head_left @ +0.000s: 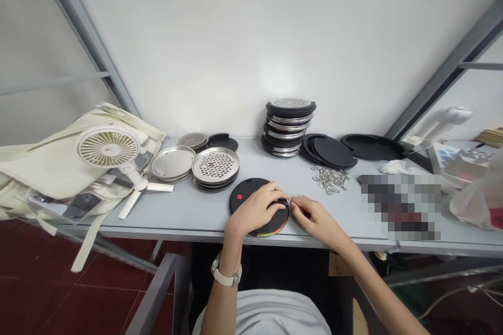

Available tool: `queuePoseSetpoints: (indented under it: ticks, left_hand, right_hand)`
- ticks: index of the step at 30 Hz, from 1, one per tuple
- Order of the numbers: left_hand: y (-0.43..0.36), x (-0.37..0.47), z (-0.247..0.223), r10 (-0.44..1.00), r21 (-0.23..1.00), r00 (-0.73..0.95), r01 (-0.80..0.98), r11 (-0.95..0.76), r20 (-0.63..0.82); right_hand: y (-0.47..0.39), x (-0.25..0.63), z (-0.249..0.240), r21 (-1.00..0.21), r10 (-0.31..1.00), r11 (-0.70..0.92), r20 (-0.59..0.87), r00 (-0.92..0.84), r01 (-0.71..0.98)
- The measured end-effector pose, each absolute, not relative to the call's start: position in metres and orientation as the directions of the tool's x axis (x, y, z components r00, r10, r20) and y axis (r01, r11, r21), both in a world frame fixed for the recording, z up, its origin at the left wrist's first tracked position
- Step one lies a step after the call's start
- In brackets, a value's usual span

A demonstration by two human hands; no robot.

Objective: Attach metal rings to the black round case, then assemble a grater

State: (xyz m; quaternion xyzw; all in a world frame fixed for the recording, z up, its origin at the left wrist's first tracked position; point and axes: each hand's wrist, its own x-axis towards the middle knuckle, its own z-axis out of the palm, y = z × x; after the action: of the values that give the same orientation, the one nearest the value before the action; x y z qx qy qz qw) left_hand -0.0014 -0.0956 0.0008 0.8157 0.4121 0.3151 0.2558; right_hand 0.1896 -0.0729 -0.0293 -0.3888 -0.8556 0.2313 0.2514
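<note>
A round black disc (pixel 248 188) with a red dot and a red, yellow and green strip along its lower edge lies near the front edge of the table. My left hand (pixel 259 207) rests on top of it, fingers bent toward the disc's right edge. At that same edge, my right hand (pixel 310 214) pinches a small metallic piece, too small to make out clearly. Right of the hands is a pile of small metal clips or chains (pixel 330 179).
Behind stands a tall stack of black and metal discs (pixel 288 128). Grater plates (pixel 216 166) and plain metal plates (pixel 172 162) lie left, beside a white fan (pixel 109 146) and cream bag (pixel 47 162). Black lids (pixel 334 152) and a blurred patch (pixel 401 207) are right.
</note>
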Motion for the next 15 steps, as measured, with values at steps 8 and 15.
queuePoseSetpoints:
  ticks: [8,15]
  left_hand:
    - [-0.0953,-0.004,0.0006,0.847,0.724,0.459,0.485,-0.492,0.268]
    - [-0.0973,-0.0059,-0.0001,0.875,0.797,0.423,0.431,-0.423,0.236]
  right_hand:
    - [-0.0722,0.19,-0.0296,-0.597,0.777,0.595,0.253,-0.577,0.539]
    - [-0.0746,0.1868,-0.0254,-0.576,0.77,0.611,0.274,-0.576,0.543]
